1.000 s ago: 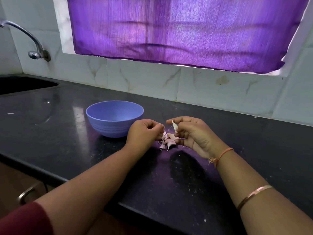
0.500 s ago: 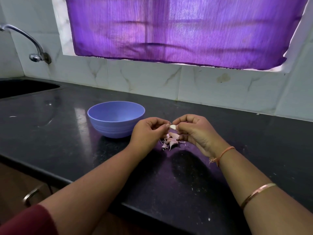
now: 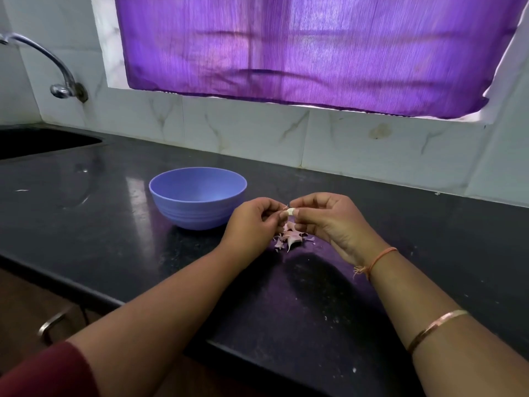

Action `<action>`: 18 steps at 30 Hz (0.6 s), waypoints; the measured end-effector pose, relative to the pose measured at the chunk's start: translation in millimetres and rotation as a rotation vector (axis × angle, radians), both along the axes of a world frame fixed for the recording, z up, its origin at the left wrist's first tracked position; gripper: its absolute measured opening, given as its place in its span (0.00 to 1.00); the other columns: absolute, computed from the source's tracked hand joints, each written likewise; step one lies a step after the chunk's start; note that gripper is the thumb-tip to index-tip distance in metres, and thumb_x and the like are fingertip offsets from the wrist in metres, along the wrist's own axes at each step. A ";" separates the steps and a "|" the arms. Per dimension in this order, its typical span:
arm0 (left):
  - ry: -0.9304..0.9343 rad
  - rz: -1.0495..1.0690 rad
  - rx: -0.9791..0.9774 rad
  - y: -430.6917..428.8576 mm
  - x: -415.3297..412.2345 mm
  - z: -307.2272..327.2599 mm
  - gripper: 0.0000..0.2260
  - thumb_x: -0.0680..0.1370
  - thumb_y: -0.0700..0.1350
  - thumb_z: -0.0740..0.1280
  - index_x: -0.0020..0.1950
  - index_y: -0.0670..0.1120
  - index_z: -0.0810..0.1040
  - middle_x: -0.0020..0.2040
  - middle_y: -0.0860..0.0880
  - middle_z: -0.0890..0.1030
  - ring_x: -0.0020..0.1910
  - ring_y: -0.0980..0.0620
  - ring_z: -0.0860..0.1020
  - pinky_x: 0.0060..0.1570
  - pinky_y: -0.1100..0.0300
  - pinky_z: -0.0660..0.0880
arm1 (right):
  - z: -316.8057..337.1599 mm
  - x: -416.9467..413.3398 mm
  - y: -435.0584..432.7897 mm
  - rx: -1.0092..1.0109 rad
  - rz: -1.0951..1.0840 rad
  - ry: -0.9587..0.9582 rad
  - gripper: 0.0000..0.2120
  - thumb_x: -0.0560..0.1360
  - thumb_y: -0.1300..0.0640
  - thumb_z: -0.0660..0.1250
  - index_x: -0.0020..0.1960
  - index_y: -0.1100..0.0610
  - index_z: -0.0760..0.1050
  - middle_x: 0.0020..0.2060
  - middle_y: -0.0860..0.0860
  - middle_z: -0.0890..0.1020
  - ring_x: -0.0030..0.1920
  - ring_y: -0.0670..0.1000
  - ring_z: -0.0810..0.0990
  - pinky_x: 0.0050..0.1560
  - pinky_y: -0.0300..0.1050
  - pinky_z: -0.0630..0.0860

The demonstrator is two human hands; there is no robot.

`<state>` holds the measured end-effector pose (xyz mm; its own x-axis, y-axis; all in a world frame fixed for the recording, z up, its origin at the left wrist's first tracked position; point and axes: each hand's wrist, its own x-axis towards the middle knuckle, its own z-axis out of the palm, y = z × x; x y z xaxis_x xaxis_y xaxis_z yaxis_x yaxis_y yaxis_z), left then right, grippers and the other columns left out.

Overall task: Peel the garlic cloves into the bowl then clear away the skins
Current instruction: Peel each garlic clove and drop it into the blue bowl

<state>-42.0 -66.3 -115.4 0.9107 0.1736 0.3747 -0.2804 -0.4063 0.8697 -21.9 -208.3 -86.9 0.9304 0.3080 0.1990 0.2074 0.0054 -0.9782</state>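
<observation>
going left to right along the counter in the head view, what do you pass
sink → blue bowl → left hand → garlic clove → right hand

Purple curtain (image 3: 309, 50) glows over white marble-tiled wall (image 3: 246, 130), black countertop (image 3: 86, 213).

Glossy dark stone counter (image 3: 120, 224), smooth matt plastic bowl (image 3: 197, 207), papery skins (image 3: 290, 239)
</observation>
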 end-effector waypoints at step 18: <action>-0.131 0.024 0.229 -2.8 -7.7 0.7 0.06 0.75 0.42 0.68 0.48 0.46 0.84 0.34 0.54 0.82 0.31 0.60 0.78 0.33 0.69 0.74 | -3.6 7.7 -1.2 -0.132 -0.141 -0.152 0.07 0.75 0.62 0.67 0.39 0.64 0.79 0.25 0.51 0.76 0.26 0.46 0.73 0.31 0.37 0.74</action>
<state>-49.7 -69.1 -114.6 0.8487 0.0920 0.5208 -0.3719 -0.5964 0.7113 -14.2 -209.5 -90.5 0.9284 0.2097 0.3068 0.3422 -0.1602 -0.9259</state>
